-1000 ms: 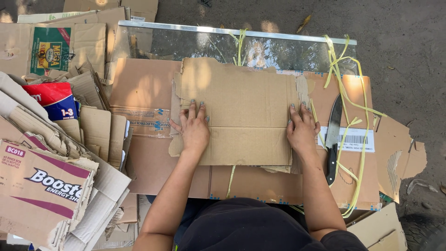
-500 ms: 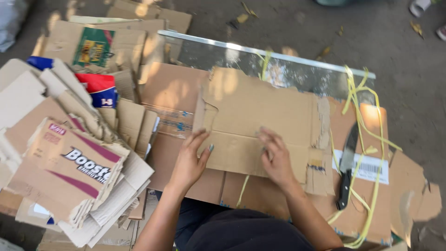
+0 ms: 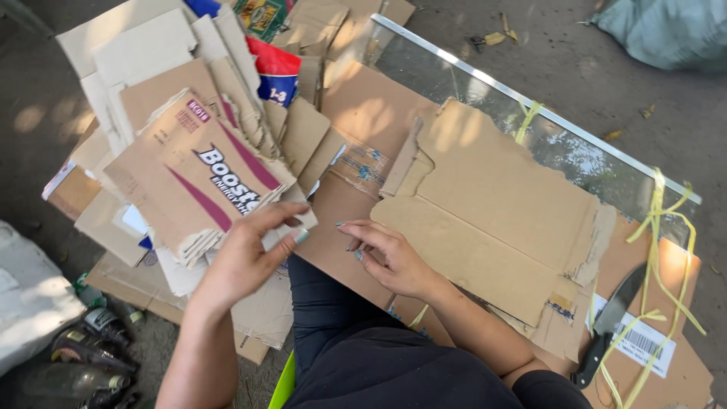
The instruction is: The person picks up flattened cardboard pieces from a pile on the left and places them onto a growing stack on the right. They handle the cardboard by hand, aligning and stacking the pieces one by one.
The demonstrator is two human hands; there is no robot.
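Now | left hand [image 3: 246,257] reaching cardboard stack [image 3: 204,174] | right hand [image 3: 386,254] on flattened cardboard [image 3: 492,212]

Left hand [image 3: 246,254] hovers, fingers spread, at the near edge of a heap of flattened boxes [image 3: 189,144]; the heap blocks everything to the left and above it. Right hand [image 3: 386,254] lies on the near-left corner of a torn cardboard sheet [image 3: 492,212], fingers loosely curled, nothing gripped. A narrow strip of bare brown cardboard between the two hands is the only open lane near them. The top of the torn sheet is open. Far side shut off by a glass pane [image 3: 560,144] with a metal edge. Right side cluttered: knife [image 3: 609,322] lying flat, loops of yellow strap [image 3: 659,227] crossing it. Bottles [image 3: 91,344] crowd the ground at lower left.
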